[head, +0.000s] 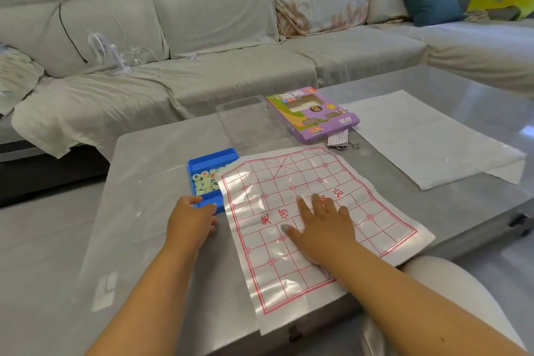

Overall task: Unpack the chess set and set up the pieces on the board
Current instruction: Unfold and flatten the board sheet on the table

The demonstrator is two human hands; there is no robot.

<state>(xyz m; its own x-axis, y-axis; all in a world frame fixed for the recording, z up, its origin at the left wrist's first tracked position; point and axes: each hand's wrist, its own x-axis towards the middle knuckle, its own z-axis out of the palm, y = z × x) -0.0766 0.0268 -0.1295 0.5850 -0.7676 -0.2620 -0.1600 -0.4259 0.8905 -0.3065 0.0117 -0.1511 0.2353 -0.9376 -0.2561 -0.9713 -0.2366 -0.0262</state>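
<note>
Flat on the board sheet [315, 211] lies the right hand [320, 225], fingers straight and spread, pressing its middle band where the red characters run. At the sheet's far left corner, the left hand [193, 215] curls its fingers round the near edge of the blue tray [212, 157], whose right side the sheet overlaps; pale round pieces [205, 180] sit heaped inside. Beyond the sheet's far edge lie a clear plastic lid [248, 121] and the purple box [313, 113]. Right of the sheet lies a white cloth [433, 141], all on the grey table [150, 240].
</note>
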